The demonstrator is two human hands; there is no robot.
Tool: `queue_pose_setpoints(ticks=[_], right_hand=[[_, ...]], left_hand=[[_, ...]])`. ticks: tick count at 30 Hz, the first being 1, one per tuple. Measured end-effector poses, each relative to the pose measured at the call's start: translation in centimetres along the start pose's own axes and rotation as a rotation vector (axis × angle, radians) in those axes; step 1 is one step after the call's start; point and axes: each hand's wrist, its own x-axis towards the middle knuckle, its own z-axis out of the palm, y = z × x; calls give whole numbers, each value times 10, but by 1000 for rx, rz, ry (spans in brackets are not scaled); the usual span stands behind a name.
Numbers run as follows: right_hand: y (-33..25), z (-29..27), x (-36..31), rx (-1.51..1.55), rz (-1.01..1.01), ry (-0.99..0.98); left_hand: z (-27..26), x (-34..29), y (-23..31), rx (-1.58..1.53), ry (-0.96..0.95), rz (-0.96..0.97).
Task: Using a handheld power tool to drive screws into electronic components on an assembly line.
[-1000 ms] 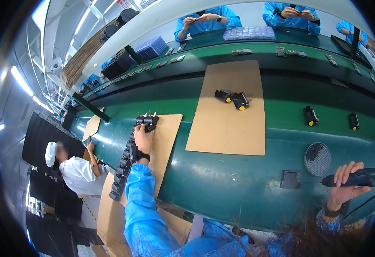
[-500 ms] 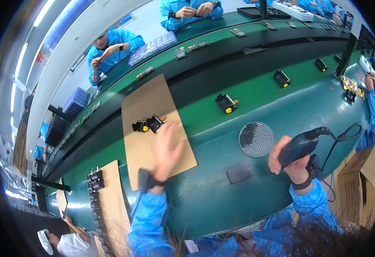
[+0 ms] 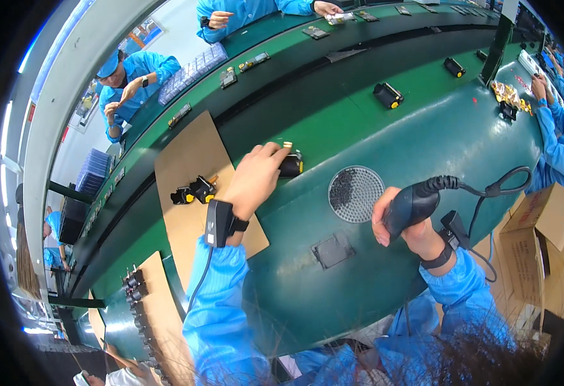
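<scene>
My left hand reaches onto the green belt. Its fingers close around a black cylindrical part with a yellow end; a small cream-coloured piece shows at the fingertips, too small to make out. The hand hides the part's left side. In my right hand, above the table, is a black corded handheld tool with a ribbed cable sleeve. Two similar black parts with yellow ends lie on a cardboard sheet left of my left hand.
Between my hands are a round dish of small black pieces and a flat dark plate. More black parts lie along the belt. A row of parts stands at left. An opened carton is at right; co-workers sit across and beside.
My left hand has moved from above the cardboard to the right and closed on the black part on the belt. The right hand still holds the tool. The view has shifted.
</scene>
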Motion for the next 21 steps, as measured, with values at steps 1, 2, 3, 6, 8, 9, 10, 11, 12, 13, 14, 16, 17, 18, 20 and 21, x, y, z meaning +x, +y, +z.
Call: queue_pose_setpoints(ticks=[1, 2, 3, 6, 8, 9, 10, 11, 12, 13, 14, 16, 17, 18, 20, 21], right_hand=[[0, -1, 0, -12, -3, 0], [0, -2, 0, -14, -5, 3], [1, 0, 0, -10, -2, -4], [2, 2, 0, -26, -14, -25], [5, 2, 0, -24, -23, -25], [5, 2, 0, -19, -34, -20], [6, 1, 0, -27, -42, -13], [6, 1, 0, -29, -40, -17], [6, 2, 1, -23, -43, -9], [5, 2, 1, -16, -46, -1], [5, 3, 1, -15, -48, -3], [5, 1, 1, -27, -44, 9], [5, 0, 1, -27, -47, 12], [4, 0, 1, -32, -44, 9], [3, 1, 0, -34, -42, 9], [1, 1, 0, -35, -41, 4]], left_hand=[[1, -11, 0, 67, 0, -35], [4, -18, 2, 133, 2, -68], [5, -29, 5, 134, 1, -76], [12, -45, 9, 127, 71, -187], [18, -44, 8, 73, 93, -222], [20, -43, 6, 21, 113, -252], [23, -42, 1, 20, 118, -257], [27, -39, -5, -12, 122, -250], [29, -38, -11, -42, 126, -242], [30, -38, -17, -40, 129, -243], [31, -38, -24, -95, 102, -255], [29, -37, -29, -190, 52, -275], [30, -37, -30, -189, 50, -271], [29, -38, -29, -200, 52, -288], [29, -40, -28, -211, 49, -302], [29, -41, -28, -218, 61, -305]])
